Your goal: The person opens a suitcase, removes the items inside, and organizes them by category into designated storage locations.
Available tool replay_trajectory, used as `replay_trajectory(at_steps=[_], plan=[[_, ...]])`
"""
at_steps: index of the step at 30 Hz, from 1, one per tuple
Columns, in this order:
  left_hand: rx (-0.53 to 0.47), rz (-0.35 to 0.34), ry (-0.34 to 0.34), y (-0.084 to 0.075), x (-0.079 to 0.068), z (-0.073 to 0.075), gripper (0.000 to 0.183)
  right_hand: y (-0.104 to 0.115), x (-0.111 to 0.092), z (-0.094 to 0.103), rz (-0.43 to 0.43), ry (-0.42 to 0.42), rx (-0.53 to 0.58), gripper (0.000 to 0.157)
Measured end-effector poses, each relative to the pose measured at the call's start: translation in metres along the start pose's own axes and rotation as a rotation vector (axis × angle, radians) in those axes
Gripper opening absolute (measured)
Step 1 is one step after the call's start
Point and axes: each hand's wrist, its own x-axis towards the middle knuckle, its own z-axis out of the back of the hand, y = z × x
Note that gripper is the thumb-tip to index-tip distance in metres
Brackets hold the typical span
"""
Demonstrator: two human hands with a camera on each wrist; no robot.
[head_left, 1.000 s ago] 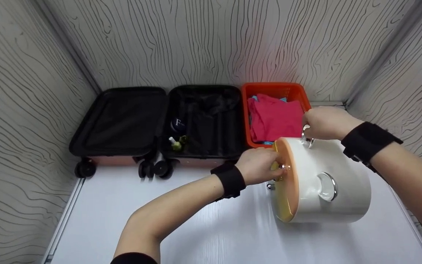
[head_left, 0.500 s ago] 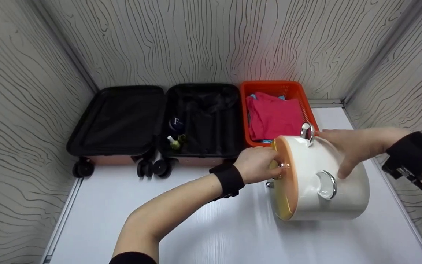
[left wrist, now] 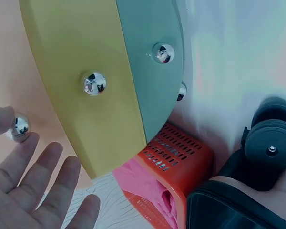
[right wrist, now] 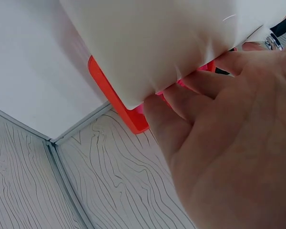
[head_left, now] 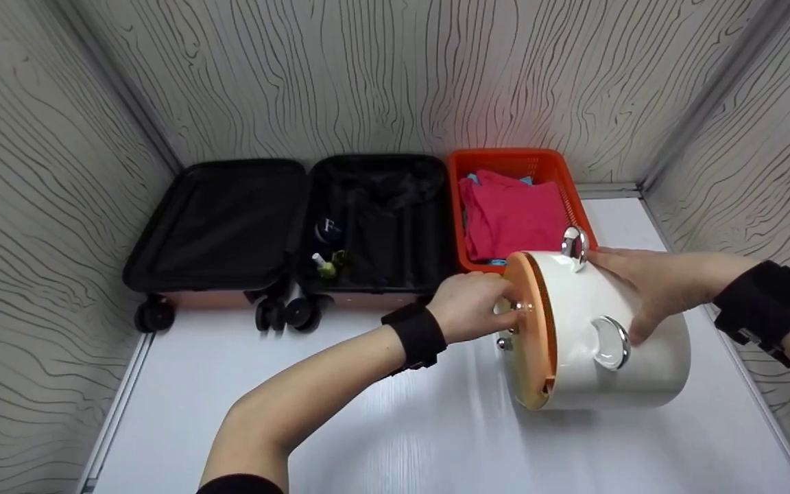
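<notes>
A white rounded drawer box (head_left: pixel 587 384) stands on the right of the table, its drawer fronts facing left. My left hand (head_left: pixel 474 309) pinches the silver knob (left wrist: pixel 21 125) of the orange drawer (head_left: pixel 535 322), which sticks out a little from the box. Beside it, the left wrist view shows a yellow drawer front (left wrist: pixel 86 38) and a green one (left wrist: pixel 145 26), each with a silver ball knob. Spread fingers of my right hand (head_left: pixel 673 281) rest against the box's upper side, behind two chrome-trimmed fittings (head_left: pixel 612 346). What is inside the drawer stays hidden.
An orange-red basket (head_left: pixel 455 199) with folded pink cloth (head_left: pixel 515 219) stands behind the box. Left of it lies an opened suitcase (head_left: pixel 223 226) with black lining and wheels. It holds a dark round item (head_left: pixel 329 231) and a small green bottle (head_left: pixel 327 269).
My right hand has let go of the top fitting and now lies against the box's upper side. Pulled by my left hand, the orange drawer has slid slightly left, out of the box.
</notes>
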Motion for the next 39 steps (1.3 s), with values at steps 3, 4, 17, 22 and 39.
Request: replay_trajectory(at_steps=[3,4,17,22,39], plan=[[-0.015,-0.01,-0.007,0.005,-0.005,0.002,0.033,-0.001,-0.001,-0.001,-0.012,-0.002,0.012,0.126],[-0.015,-0.012,-0.011,0.007,-0.007,0.003,0.033,-0.001,-0.001,-0.001,-0.015,-0.002,0.013,0.126],[-0.01,0.023,-0.065,0.036,-0.041,0.02,0.028,0.0,-0.001,0.0,-0.038,0.003,0.008,0.126],[-0.026,0.028,-0.063,0.042,-0.047,0.019,0.027,0.0,-0.001,0.0,-0.051,0.005,0.013,0.128],[0.0,0.102,-0.018,0.075,-0.053,0.03,0.034,-0.001,0.0,-0.001,-0.031,0.012,0.005,0.127]])
